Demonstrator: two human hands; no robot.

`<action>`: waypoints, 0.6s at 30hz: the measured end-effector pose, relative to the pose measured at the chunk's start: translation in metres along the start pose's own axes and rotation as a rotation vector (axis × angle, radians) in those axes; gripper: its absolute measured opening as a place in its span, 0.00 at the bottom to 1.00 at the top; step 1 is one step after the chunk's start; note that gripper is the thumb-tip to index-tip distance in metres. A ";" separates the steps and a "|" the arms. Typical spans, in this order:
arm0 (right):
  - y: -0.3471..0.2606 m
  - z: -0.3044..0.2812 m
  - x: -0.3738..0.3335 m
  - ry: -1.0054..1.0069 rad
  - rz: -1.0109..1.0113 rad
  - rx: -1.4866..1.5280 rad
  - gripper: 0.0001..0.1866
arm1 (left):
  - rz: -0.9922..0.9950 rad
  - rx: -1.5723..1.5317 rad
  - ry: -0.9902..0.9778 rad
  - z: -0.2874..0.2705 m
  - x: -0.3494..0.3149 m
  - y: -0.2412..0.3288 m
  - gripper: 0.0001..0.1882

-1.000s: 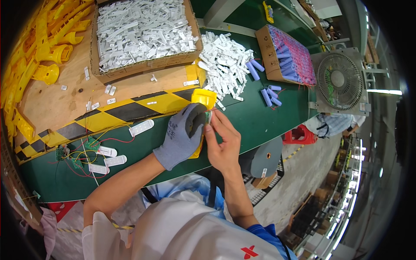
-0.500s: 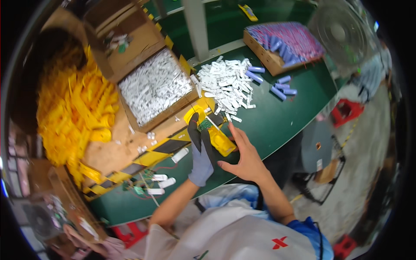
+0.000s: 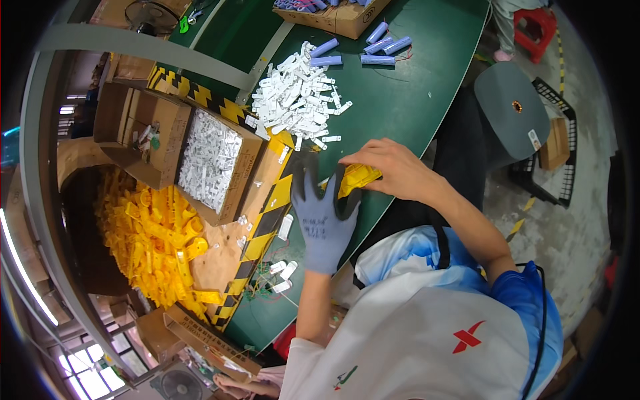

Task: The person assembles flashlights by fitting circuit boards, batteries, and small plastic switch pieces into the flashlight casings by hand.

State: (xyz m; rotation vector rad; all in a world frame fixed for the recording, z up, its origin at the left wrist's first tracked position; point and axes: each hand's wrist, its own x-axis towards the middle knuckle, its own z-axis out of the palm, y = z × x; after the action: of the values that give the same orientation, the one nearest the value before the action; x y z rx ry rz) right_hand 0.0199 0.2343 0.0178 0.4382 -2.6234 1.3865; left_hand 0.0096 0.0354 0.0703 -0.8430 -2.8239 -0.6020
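Note:
A yellow plastic housing (image 3: 360,177) is held between my two hands over the green table, near its front edge. My left hand (image 3: 325,212) wears a grey-blue glove with dark fingertips, and its thumb and fingers close around the housing's left side. From the right, my bare right hand (image 3: 402,172) wraps its fingers over the top and far side of the same piece. Much of the housing is covered by the hands, so its inside cannot be seen. Just beyond my fingers lies a heap of small white plastic strips (image 3: 293,97).
Purple cylindrical cells (image 3: 379,45) lie beyond the strips, below a carton (image 3: 333,21) of more cells. At left stand a carton of white strips (image 3: 210,160) and a heap of yellow housings (image 3: 160,233). White cells with wires (image 3: 283,270) sit beside my left forearm.
My right hand has gone from spread fingers beside the housing to gripping it. The green circuit board seen earlier at my left fingers is now hidden. The view has turned and shifted.

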 end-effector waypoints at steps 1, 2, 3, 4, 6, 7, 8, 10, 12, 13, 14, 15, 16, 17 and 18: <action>0.003 -0.005 -0.002 -0.058 0.045 -0.024 0.35 | 0.049 -0.021 -0.057 0.013 0.005 -0.011 0.28; 0.001 -0.006 -0.002 -0.039 0.051 -0.011 0.35 | 0.097 -0.039 -0.119 0.016 0.009 -0.017 0.28; -0.001 -0.008 -0.002 -0.056 0.067 -0.021 0.37 | 0.143 -0.006 -0.105 0.016 0.011 -0.021 0.26; -0.002 -0.010 -0.004 -0.074 0.094 -0.036 0.40 | 0.163 -0.006 -0.123 0.016 0.013 -0.019 0.26; 0.007 -0.001 -0.006 -0.021 0.064 -0.001 0.39 | 0.177 0.029 -0.117 0.017 0.015 -0.017 0.21; 0.010 0.001 -0.005 0.008 0.002 0.027 0.39 | 0.170 0.061 -0.130 0.015 0.015 -0.017 0.18; 0.011 0.001 -0.005 0.018 0.008 0.032 0.39 | 0.179 0.064 -0.138 0.015 0.015 -0.016 0.18; 0.012 0.001 -0.004 -0.009 0.026 -0.021 0.39 | 0.189 0.012 -0.116 0.014 0.018 -0.015 0.15; 0.016 0.000 -0.006 0.002 0.019 -0.017 0.39 | 0.131 -0.136 -0.125 0.009 0.022 -0.015 0.13; 0.016 0.000 -0.007 0.005 0.007 -0.017 0.38 | 0.065 -0.287 -0.129 0.006 0.023 -0.016 0.12; 0.015 -0.002 -0.006 0.009 0.009 -0.017 0.38 | 0.068 -0.286 -0.132 0.004 0.023 -0.019 0.12; 0.014 -0.005 -0.005 -0.022 0.054 0.001 0.39 | 0.050 -0.311 -0.120 0.004 0.022 -0.022 0.11; 0.013 -0.007 -0.003 -0.055 0.093 0.017 0.40 | 0.029 -0.336 -0.102 0.003 0.021 -0.026 0.10; 0.012 -0.008 -0.001 -0.054 0.089 0.014 0.40 | 0.045 -0.284 -0.098 0.004 0.016 -0.033 0.12; 0.009 -0.009 -0.001 -0.059 0.099 0.008 0.38 | 0.047 -0.285 -0.092 0.005 0.010 -0.037 0.12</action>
State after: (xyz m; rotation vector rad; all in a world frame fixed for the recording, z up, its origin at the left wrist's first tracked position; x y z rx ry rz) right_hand 0.0176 0.2471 0.0156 0.3597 -2.7226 1.4344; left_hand -0.0195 0.0143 0.0553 -1.0040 -2.8307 -1.0009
